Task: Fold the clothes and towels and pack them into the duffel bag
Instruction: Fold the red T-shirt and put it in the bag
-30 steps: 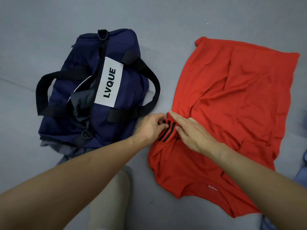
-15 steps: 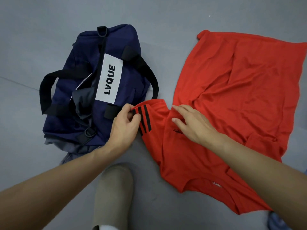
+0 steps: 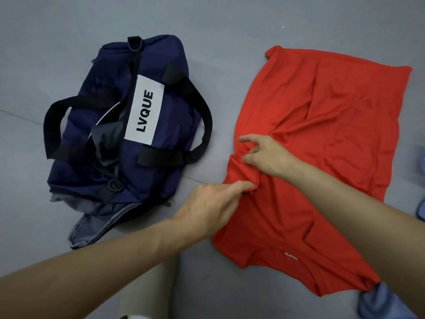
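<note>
I see the red shirt point(image 3: 322, 134) spread on the grey floor point(image 3: 230, 31), filling the 3 o'clock side of my view, with its neckline and a small white mark toward 5 o'clock and its hem toward 1 o'clock. The cloth is wrinkled, and it is bunched at its 9 o'clock edge, where both hands meet. My left hand point(image 3: 213, 208) comes in from 7 o'clock, its fingertips closed on a gathered fold of the red fabric. My right hand point(image 3: 266, 155) reaches in from 4 o'clock and lies on the shirt just above that fold, forefinger stretched out and the other fingers curled. I cannot tell whether it pinches cloth or only rests there. The navy duffel bag point(image 3: 174, 107) sits apart from the shirt at 9 to 10 o'clock, with bare floor between them. It has a white label point(image 3: 145, 116) reading LVQUE and black handles point(image 3: 208, 116) flopped to either side. Grey fabric point(image 3: 105, 139) shows in its open top, and more grey spills out at its 6 o'clock end. A pale trouser leg point(image 3: 147, 293) shows at 6 o'clock, and some blue cloth point(image 3: 377, 302) lies at 5 o'clock, touching the shirt's corner.
</note>
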`<state>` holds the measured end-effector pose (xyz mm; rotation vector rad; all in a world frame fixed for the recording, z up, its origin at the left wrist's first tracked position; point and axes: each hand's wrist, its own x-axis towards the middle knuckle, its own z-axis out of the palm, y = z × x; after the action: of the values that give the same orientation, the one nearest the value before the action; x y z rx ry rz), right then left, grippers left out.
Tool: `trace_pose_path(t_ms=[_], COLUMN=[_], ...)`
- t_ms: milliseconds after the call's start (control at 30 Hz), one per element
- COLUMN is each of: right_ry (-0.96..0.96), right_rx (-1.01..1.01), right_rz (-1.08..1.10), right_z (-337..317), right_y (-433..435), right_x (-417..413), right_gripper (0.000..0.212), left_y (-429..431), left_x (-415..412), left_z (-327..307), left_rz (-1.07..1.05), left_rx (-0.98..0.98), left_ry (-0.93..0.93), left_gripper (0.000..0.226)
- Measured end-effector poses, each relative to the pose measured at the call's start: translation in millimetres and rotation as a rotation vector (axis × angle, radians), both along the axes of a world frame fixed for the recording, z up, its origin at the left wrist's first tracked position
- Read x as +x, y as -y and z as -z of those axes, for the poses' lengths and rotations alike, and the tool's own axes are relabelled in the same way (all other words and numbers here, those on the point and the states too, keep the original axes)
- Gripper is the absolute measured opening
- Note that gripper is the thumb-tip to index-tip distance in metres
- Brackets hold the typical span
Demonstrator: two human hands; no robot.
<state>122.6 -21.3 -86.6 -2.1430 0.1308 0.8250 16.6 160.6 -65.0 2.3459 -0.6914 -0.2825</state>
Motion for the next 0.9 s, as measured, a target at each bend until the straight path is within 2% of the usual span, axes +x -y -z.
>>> trace_pose_path(t_ms=[133, 267, 400, 567, 800, 900], right_ry=[0.125, 0.1, 0.252, 0.526, 0.526, 0.481], right_rx=[-0.062, -0.207, -0.386, -0.5, -0.563, -0.58], right_rz=[-0.025, -0.082, -0.172, -0.461, -0.775, -0.772], right_z=[-1, 1, 19, 35, 24, 24], right_y=[34, 56, 72, 85, 179, 213], right_x=[-22, -61, -92, -126, -221, -255], right_gripper=[0.054, 0.055, 0.054, 0.063, 0.078, 0.086], left_y=[14, 31, 39, 37, 32, 23], left_x=[-12, -22, -12, 9, -21, -26], left_z=[7, 14, 43, 82, 104, 106], left_rz=[0.141, 0.228, 0.283, 0.392, 0.416, 0.437], left_rx=[0.032, 0.032, 0.141, 0.324, 0.552, 0.605], left_ry=[-0.022, -0.113, 0.038, 0.161, 0.19, 0.223], left_gripper=[0.044, 0.043, 0.048, 0.067, 0.07, 0.071])
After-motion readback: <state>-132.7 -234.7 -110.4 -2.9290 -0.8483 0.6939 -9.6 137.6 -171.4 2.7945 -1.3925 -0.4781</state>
